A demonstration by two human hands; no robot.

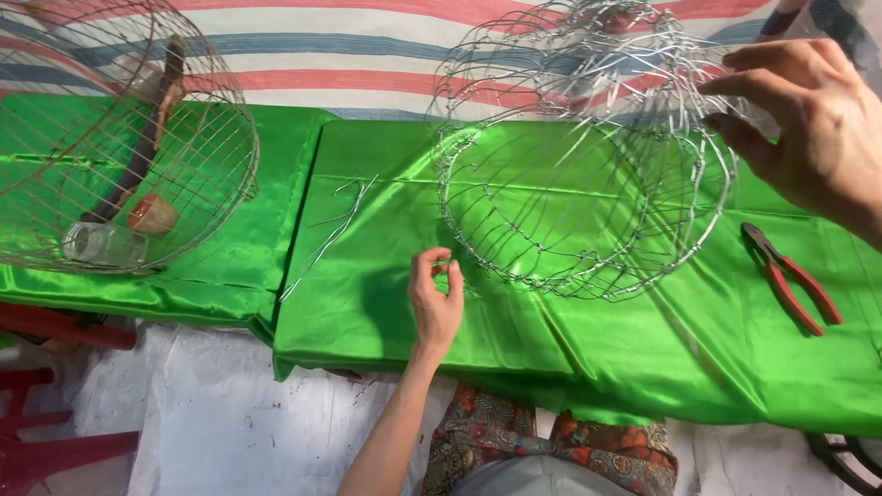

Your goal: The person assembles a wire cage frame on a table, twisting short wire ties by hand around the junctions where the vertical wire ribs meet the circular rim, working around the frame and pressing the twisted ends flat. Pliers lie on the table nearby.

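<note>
A silver wire cage frame (588, 156) is tilted up above the green satin cloth (514, 321). My right hand (808, 129) grips its upper right rim and holds it off the surface. My left hand (436, 298) rests low over the cloth just left of the frame's bottom edge, thumb and forefinger pinched together; whether a thin wire sits between them is too fine to tell. A few loose bent wires (331, 234) lie on the cloth to the left of that hand.
Red-handled pliers (795, 276) lie on the cloth at the right. A finished domed wire cage (119, 138) with a wooden perch and small jars inside stands at the far left. Striped fabric (367, 55) lies behind; red stool legs (46, 441) sit at the lower left.
</note>
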